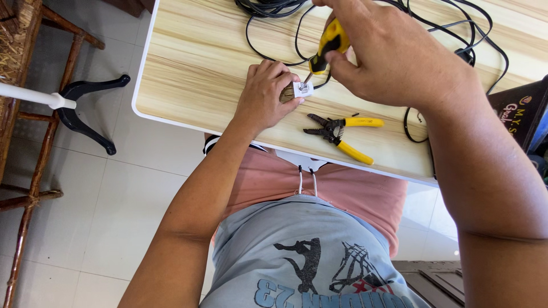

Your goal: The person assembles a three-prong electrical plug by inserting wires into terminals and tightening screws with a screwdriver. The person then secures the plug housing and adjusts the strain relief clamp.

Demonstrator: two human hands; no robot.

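**Screwdriver on small white plug, pliers lying beside**

Left hand (264,94) was curled w/ fingers closed round a small white plug (303,88), pressing it down on the table (194,63) near the front edge. Part of the plug was hidden under the fingers; a brownish bit showed at its left side, couldn't tell what.

Right hand (394,54) was closed round a screwdriver (326,48) w/ yellow-black handle, held from above, shaft angled down-left, tip touching the plug's top. The hand covered most of the handle.

Just right of the plug, toward the table's front edge, lay yellow-handled pliers (339,134), handles spread apart, jaws pointing left. Not touched by either hand.

Black cable (268,34) looped across the far side of the table, a bundle at top centre and more strands running right behind the right hand, one loop coming down near the pliers. A strand ran up to the plug area; exact join was hidden by the screwdriver and fingers.

Off the table: wooden chair (34,142) at left, black stand foot (85,114) w/ white pole on tiled floor, dark box (522,114) at right edge.
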